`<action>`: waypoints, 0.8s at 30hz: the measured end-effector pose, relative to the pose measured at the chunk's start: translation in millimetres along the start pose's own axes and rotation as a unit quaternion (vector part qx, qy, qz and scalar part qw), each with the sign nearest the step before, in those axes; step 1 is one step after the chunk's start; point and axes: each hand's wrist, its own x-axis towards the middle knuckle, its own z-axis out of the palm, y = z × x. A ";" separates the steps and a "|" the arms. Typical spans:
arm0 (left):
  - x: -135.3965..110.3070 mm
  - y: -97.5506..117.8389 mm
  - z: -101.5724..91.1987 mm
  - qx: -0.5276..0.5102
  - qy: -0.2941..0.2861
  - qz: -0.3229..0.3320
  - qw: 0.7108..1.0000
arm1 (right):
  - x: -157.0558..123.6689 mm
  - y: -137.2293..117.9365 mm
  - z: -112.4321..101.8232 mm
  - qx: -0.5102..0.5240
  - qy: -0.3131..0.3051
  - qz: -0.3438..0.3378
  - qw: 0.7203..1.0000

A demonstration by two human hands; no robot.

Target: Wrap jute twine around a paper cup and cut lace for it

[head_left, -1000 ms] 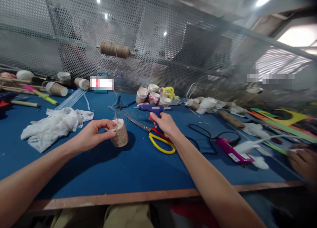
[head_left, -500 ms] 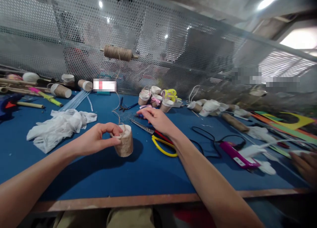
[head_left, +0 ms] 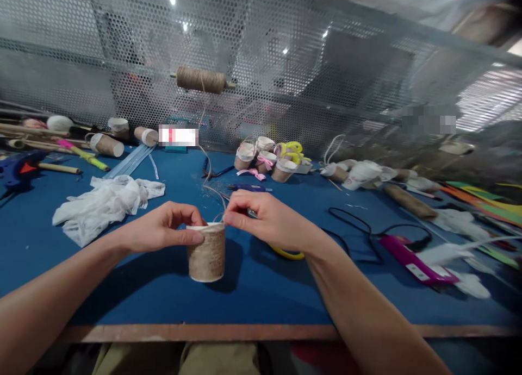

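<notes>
A small cup (head_left: 206, 258) wrapped in brown twine is pinched at its rim by my left hand (head_left: 171, 229), thumb outside and fingers inside. My right hand (head_left: 265, 218) is closed on the twine (head_left: 212, 187) at the cup's right rim. That strand runs up to a twine spool (head_left: 200, 80) mounted on the mesh panel. Behind my right hand lie scissors with a yellow handle (head_left: 290, 254), mostly hidden. Just beyond it is a blue tool (head_left: 248, 188), possibly a pen or cutter.
Crumpled white fabric (head_left: 110, 204) lies at left, near a blue glue gun (head_left: 26, 171). Finished cups (head_left: 284, 170) with pink bows cluster at the back. A purple power strip (head_left: 418, 261) and black cable occupy the right. The perforated metal panel (head_left: 261, 49) bounds the back.
My right hand has come back from near the blue tool to the cup's rim and now grips the twine. The cup is more upright and nearer me. The view has shifted slightly.
</notes>
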 end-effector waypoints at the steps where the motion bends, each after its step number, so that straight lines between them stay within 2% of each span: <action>1: 0.2 0.0 -0.1 -0.003 0.005 -0.004 1.000 | -4.7 -2.2 0.4 -0.013 0.009 0.001 1.000; 9: 1.0 1.5 2.2 -0.015 0.009 -0.016 1.000 | -21.6 -0.9 12.1 -0.022 0.048 0.040 0.998; 24: 1.2 4.4 5.0 -0.064 -0.010 -0.032 0.997 | -26.4 0.8 17.2 0.076 0.020 0.090 0.993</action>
